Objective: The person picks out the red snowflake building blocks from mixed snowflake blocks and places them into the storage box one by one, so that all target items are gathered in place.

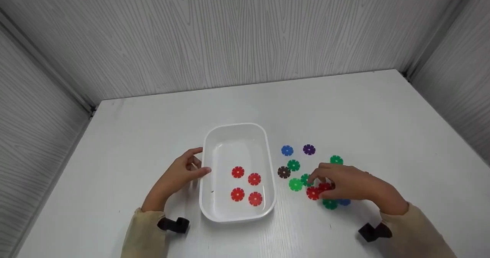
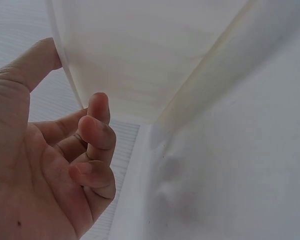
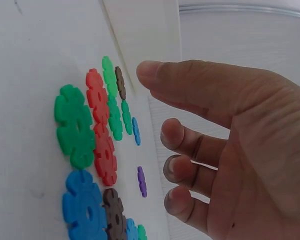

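Note:
My left hand holds the left rim of a white plastic tray, thumb over the edge. In the left wrist view, the thumb presses the tray's rim and other fingers curl beside its outer wall. Several red notched flower discs lie flat inside the tray. To its right, my right hand hovers over a loose cluster, thumb and fingers apart with nothing between them in the right wrist view. Nearest are red discs, a green disc and a brown disc, partly hidden by the hand in the head view.
A blue disc, a purple disc, a dark brown disc and a light green disc lie between tray and right hand. The white table meets grey wood-grain panels behind and at both sides.

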Demonstrator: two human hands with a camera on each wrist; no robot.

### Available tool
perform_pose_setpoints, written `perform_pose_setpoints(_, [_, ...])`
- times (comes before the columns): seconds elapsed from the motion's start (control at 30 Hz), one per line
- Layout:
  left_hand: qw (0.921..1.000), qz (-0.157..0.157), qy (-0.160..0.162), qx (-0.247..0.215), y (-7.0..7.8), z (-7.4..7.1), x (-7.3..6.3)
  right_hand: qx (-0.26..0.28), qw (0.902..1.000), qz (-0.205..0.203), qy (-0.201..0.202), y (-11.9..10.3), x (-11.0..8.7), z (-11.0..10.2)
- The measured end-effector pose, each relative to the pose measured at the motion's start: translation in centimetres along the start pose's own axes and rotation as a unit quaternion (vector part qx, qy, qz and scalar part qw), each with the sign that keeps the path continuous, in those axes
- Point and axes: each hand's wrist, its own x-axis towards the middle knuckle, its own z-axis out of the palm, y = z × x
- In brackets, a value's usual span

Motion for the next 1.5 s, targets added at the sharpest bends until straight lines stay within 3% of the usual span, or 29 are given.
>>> perform_pose_setpoints(0.97, [0.9999,0.007,-0.009,0.005,-0.3,-0.2,0.0,-0.045,0.9986,-0.024,-0.016,0.2,0.9,1.4])
perform_pose_setpoints(1.5, [0.9999,-0.006,-0.006,0.006,-0.2,0.0,-0.1,-0.077,0.9968,-0.011,-0.016,0.5,0.8,1.4])
